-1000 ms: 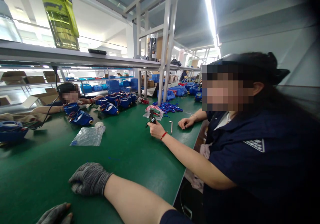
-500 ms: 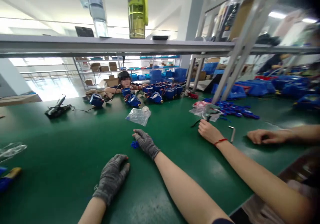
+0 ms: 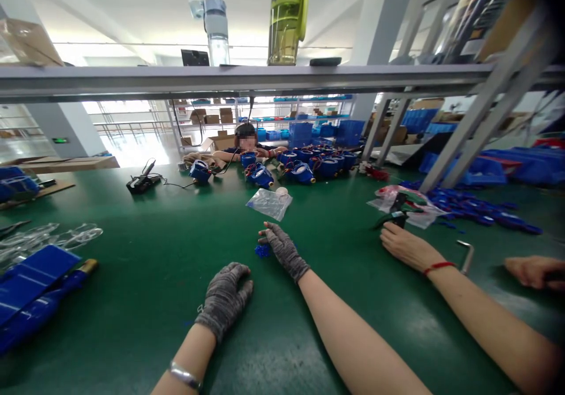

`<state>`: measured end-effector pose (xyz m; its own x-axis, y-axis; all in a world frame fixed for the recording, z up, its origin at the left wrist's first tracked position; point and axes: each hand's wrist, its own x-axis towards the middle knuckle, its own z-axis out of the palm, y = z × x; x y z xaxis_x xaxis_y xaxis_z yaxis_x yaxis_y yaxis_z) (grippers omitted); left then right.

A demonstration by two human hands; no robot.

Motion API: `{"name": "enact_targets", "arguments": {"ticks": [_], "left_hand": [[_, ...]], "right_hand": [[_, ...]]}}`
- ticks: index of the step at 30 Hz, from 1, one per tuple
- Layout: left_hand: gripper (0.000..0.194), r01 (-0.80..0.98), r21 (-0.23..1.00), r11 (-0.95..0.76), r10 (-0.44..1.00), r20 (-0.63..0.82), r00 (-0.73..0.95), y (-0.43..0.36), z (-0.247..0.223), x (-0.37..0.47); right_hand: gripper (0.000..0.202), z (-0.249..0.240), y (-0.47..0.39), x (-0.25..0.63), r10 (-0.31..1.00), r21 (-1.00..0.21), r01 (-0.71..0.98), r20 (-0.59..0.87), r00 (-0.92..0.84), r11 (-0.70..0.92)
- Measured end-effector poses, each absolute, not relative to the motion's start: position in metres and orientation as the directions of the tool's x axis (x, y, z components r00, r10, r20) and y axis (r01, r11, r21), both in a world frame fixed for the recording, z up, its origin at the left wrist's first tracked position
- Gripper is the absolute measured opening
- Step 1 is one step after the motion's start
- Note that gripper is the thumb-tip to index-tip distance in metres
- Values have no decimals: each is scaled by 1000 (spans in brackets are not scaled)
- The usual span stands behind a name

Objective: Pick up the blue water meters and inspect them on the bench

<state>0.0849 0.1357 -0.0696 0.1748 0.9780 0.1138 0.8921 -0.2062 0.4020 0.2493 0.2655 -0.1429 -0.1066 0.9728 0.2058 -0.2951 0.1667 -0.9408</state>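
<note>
My right hand, in a grey glove with bare fingertips, reaches over the green table with its fingers stretched out. Beside and partly under those fingers lies a small pile of tiny blue pieces; nothing shows in the grip. Nearer to me, my left hand in a matching glove rests on the table, fingers loosely bent and thumb apart, holding nothing that I can see. Just beyond the right hand lies a clear plastic bag with a round whitish piece at its edge.
On the right, a co-worker's hand touches a black object beside a hex key. Blue meter-like bodies line the far side, near another person. Blue parts lie left. A shelf spans above.
The view has turned left, so everything sits farther right and more blue parts show on the left. My hands keep nearly the same places on the table.
</note>
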Motion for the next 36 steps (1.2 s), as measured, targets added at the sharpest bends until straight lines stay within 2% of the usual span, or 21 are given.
{"name": "enact_targets", "arguments": {"ticks": [3, 8, 16, 19, 22, 28, 31, 33, 36], "left_hand": [[32, 901, 391, -190, 982, 91, 167, 135, -69, 85], [34, 908, 373, -188, 982, 88, 167, 135, -68, 86], [34, 904, 378, -198, 980, 100, 173, 136, -69, 85], [33, 902, 385, -196, 980, 97, 172, 137, -70, 85], [33, 902, 389, -188, 982, 88, 166, 138, -70, 85], [32, 895, 399, -196, 980, 95, 173, 137, -70, 85], [32, 895, 400, -197, 980, 97, 172, 137, -70, 85], [32, 898, 395, -194, 981, 93, 171, 137, -70, 85], [33, 899, 394, -192, 981, 84, 173, 138, -70, 85]], "right_hand": [[63, -136, 260, 250, 972, -937, -315, 199, -120, 153], [53, -139, 256, 248, 940, -957, -99, 286, -186, 272], [51, -145, 256, 243, 888, -897, 108, 397, -231, 429], [49, -144, 256, 243, 892, -884, 167, 403, -203, 437], [47, -144, 257, 244, 908, -896, 164, 391, -150, 412], [44, -144, 259, 245, 931, -935, -9, 353, -90, 354], [42, -144, 261, 246, 922, -922, 6, 386, -16, 386], [39, -144, 261, 249, 900, -898, 80, 434, 19, 432], [29, -142, 260, 256, 850, -805, 323, 526, 1, 498]]}}
